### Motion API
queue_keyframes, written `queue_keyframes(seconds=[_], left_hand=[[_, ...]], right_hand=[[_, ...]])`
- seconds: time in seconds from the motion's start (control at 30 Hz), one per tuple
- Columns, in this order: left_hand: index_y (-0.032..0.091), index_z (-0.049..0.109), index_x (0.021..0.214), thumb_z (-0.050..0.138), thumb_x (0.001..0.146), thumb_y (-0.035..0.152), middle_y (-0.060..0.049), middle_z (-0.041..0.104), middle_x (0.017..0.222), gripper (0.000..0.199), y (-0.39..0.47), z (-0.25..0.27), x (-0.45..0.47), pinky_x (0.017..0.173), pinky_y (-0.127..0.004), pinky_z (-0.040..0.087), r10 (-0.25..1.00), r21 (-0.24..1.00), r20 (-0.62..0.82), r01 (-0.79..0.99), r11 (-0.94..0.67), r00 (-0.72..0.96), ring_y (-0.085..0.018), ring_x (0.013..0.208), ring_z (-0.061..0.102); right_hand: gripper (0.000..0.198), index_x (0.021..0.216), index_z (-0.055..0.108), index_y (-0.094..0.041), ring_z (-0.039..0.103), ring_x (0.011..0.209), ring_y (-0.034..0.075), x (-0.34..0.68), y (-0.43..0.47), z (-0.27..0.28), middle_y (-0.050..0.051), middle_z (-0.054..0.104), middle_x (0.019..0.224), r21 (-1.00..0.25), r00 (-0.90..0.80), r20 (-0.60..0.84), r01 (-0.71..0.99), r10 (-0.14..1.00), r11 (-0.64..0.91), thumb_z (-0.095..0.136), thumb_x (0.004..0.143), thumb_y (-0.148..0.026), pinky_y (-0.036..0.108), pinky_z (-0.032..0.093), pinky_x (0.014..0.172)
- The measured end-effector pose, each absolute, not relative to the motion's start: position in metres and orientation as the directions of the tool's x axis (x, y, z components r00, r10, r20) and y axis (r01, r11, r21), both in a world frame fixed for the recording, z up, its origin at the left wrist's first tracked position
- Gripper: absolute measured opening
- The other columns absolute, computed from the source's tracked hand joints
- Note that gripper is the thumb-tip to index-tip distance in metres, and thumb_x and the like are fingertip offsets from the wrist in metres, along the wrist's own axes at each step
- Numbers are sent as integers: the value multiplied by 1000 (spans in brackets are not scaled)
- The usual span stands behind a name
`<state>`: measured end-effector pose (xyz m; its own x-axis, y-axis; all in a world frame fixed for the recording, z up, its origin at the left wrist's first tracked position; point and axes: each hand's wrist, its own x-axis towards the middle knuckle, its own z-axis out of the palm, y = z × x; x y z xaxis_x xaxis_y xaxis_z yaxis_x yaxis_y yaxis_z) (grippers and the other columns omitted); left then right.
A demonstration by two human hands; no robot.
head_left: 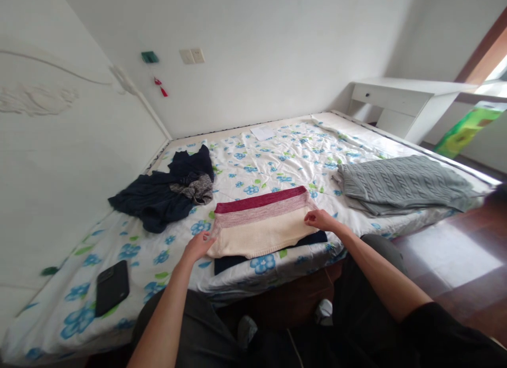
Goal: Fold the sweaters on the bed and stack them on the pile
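Observation:
A folded knit sweater (261,233) with cream, pale pink and dark red bands lies across the near edge of the bed. Under it, a dark folded garment (229,264) shows along the front and right side. My left hand (198,246) pinches the sweater's left edge between thumb and fingers. At the opposite edge, my right hand (320,220) has its fingers closed on the cream part near the pink band. The cloth between both hands lies mostly flat.
A crumpled dark garment (166,194) lies left on the flowered bedsheet (253,167), with a black phone (112,288) nearer me. To the right is a folded grey cable-knit (407,183). Behind stand a white desk (396,98) and a white wall (269,51).

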<state>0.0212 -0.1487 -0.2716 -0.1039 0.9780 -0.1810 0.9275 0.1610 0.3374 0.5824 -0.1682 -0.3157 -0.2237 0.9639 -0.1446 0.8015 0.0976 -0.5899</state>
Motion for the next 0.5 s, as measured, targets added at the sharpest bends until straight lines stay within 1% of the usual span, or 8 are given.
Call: queue_keyframes(seconds=[0.07, 0.13, 0.17, 0.23, 0.33, 0.37, 0.5], left_hand=[[22, 75, 103, 65, 92, 53, -11, 85, 109, 34, -141, -275, 18, 93, -36, 58, 955, 264, -263, 942, 206, -135, -33, 107, 79], [24, 75, 94, 67, 92, 51, -8, 86, 101, 28, -135, -278, 16, 89, -34, 58, 948, 228, -304, 959, 170, -96, -32, 103, 80], [24, 75, 93, 67, 93, 47, -8, 86, 101, 24, -132, -279, 16, 88, -33, 57, 952, 210, -292, 965, 155, -90, -31, 103, 81], [25, 78, 97, 66, 95, 42, -8, 87, 108, 21, -128, -279, 14, 88, -33, 57, 969, 177, -208, 970, 167, -129, -31, 107, 81], [26, 81, 111, 63, 100, 43, -10, 87, 122, 27, -124, -279, 11, 89, -36, 58, 973, 153, -58, 962, 228, -222, -34, 115, 79], [26, 81, 113, 63, 100, 43, -11, 87, 123, 28, -125, -279, 11, 88, -36, 58, 971, 137, -44, 961, 239, -235, -34, 115, 79], [27, 79, 115, 69, 94, 34, -10, 85, 117, 24, -133, -285, 17, 87, -36, 60, 975, 36, -89, 977, 208, -205, -33, 108, 79]], right_hand=[[28, 120, 88, -19, 79, 102, 24, 590, -164, -317, 9, 86, 110, -537, -121, -133, 843, 984, 31, 70, 99, -23, 28, 53, 89], [30, 123, 87, -20, 78, 104, 24, 594, -163, -320, 8, 85, 112, -497, -109, -160, 867, 981, 15, 74, 95, -20, 27, 53, 90], [32, 124, 86, -20, 78, 104, 24, 595, -163, -321, 8, 85, 112, -480, -122, -176, 877, 977, 22, 76, 93, -19, 27, 53, 91], [37, 127, 85, -21, 78, 105, 24, 594, -165, -323, 7, 84, 114, -450, -141, -196, 892, 970, 39, 80, 89, -19, 27, 53, 91], [41, 128, 83, -22, 77, 106, 25, 591, -167, -324, 8, 83, 115, -419, -135, -209, 907, 969, 36, 81, 88, -18, 28, 52, 89], [41, 128, 83, -22, 77, 106, 25, 590, -168, -323, 7, 83, 115, -416, -135, -216, 909, 967, 34, 81, 87, -18, 28, 52, 89], [42, 129, 82, -22, 77, 103, 24, 588, -169, -318, 7, 83, 114, -409, -124, -238, 912, 963, 16, 82, 87, -18, 27, 51, 86]])
